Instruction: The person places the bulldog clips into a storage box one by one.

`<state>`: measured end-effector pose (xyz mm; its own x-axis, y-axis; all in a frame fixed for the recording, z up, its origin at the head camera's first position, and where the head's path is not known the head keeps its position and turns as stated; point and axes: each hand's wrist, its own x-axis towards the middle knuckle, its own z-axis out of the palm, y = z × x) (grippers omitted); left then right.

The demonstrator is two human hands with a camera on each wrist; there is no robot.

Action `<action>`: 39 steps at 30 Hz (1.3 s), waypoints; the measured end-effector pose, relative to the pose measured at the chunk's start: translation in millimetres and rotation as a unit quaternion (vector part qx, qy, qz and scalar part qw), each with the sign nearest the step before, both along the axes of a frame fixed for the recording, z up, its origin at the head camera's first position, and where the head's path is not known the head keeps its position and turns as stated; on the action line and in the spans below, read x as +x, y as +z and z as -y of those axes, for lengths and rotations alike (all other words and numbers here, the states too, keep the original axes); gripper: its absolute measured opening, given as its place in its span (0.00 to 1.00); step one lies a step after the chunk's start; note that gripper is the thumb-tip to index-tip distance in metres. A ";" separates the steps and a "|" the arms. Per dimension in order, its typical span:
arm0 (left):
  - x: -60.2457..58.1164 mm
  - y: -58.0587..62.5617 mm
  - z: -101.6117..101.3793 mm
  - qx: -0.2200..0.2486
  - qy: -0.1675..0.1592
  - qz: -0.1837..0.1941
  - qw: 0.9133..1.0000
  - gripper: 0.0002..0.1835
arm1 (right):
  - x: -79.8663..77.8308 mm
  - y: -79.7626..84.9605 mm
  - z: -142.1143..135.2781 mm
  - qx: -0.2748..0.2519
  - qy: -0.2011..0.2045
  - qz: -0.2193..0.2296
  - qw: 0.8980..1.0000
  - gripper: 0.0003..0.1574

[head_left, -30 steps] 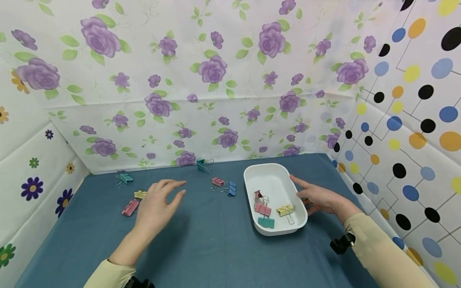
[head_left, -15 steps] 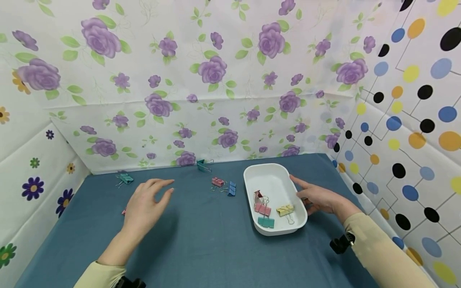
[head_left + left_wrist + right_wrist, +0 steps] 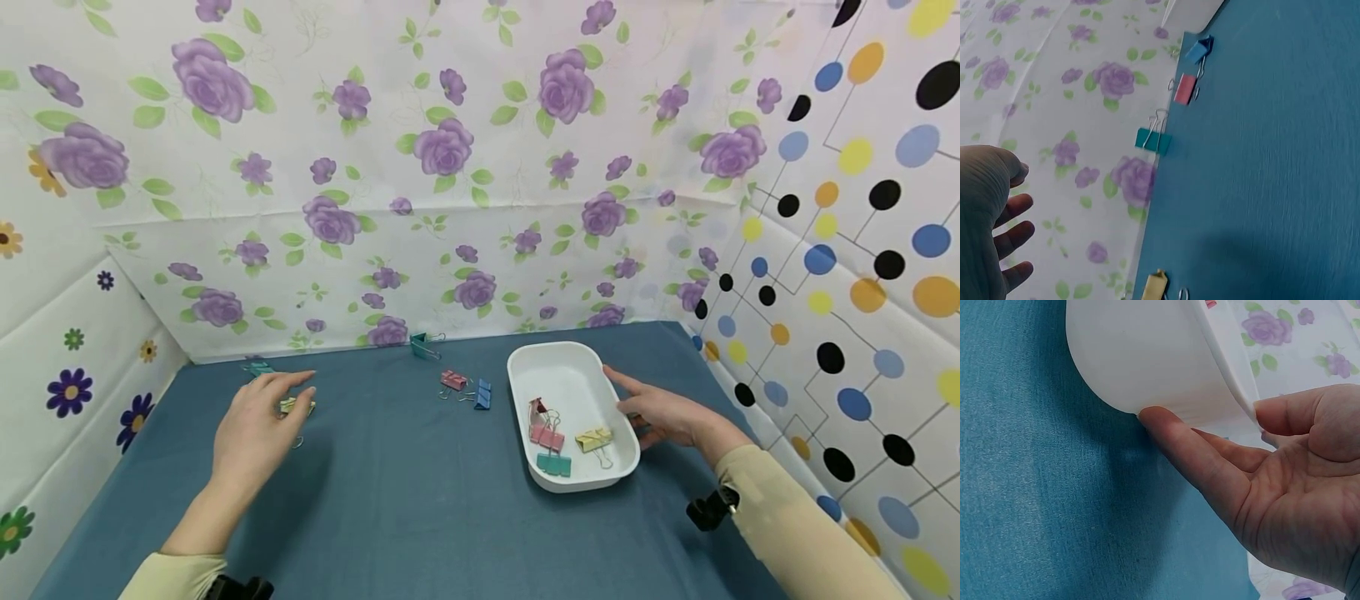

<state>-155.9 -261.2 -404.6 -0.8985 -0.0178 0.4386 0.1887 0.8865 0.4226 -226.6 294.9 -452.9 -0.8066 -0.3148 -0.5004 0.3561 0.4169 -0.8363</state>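
Observation:
My left hand (image 3: 255, 429) hovers over the left part of the blue cloth, thumb and fingers apart with nothing between them. A yellow binder clip (image 3: 308, 407) shows just beyond its thumb, and a teal binder clip (image 3: 259, 367) is partly covered by the fingers. A wire loop (image 3: 298, 442) peeks out at the palm's edge; its clip is hidden. At the right, my right hand (image 3: 667, 414) touches the side of a white tray (image 3: 573, 358); in the right wrist view straight fingers meet its wall and the thumb its rim. Several binder clips, pink (image 3: 547, 437), teal (image 3: 553, 464) and yellow (image 3: 594, 439), lie inside.
Between the hands lie a pink binder clip (image 3: 453, 381) and a blue one (image 3: 482, 394). Another teal clip (image 3: 425, 346) sits at the cloth's back edge, against the flowered sheet (image 3: 480, 250). A dotted sheet (image 3: 847, 275) bounds the right side.
My left hand has moved left across the cloth, uncovering the yellow clip and hiding the pink clip at the left. My right hand and the tray have stayed in place.

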 end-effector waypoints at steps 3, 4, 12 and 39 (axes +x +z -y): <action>0.1 -0.9 7.5 -0.008 0.013 0.009 1.000 0.17 | -0.3 -1.1 0.4 0.003 -0.008 0.003 1.000 0.47; 0.0 -1.0 9.7 -0.008 0.017 0.012 1.000 0.17 | -0.3 -1.7 0.1 0.004 -0.004 0.000 1.000 0.47; -5.7 -7.9 29.9 -0.013 0.030 0.064 0.997 0.20 | -0.7 -2.9 -0.1 0.009 -0.013 -0.003 1.000 0.46; -37.1 -38.8 71.2 -0.046 0.084 0.221 0.971 0.32 | 1.4 0.8 0.7 -0.005 -0.002 -0.002 1.000 0.48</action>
<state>-193.0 -332.3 -443.4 -0.9872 -0.1584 0.0178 -0.1425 0.9271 0.3467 -225.3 294.1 -452.1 -0.8102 -0.3160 -0.4936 0.3540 0.4074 -0.8419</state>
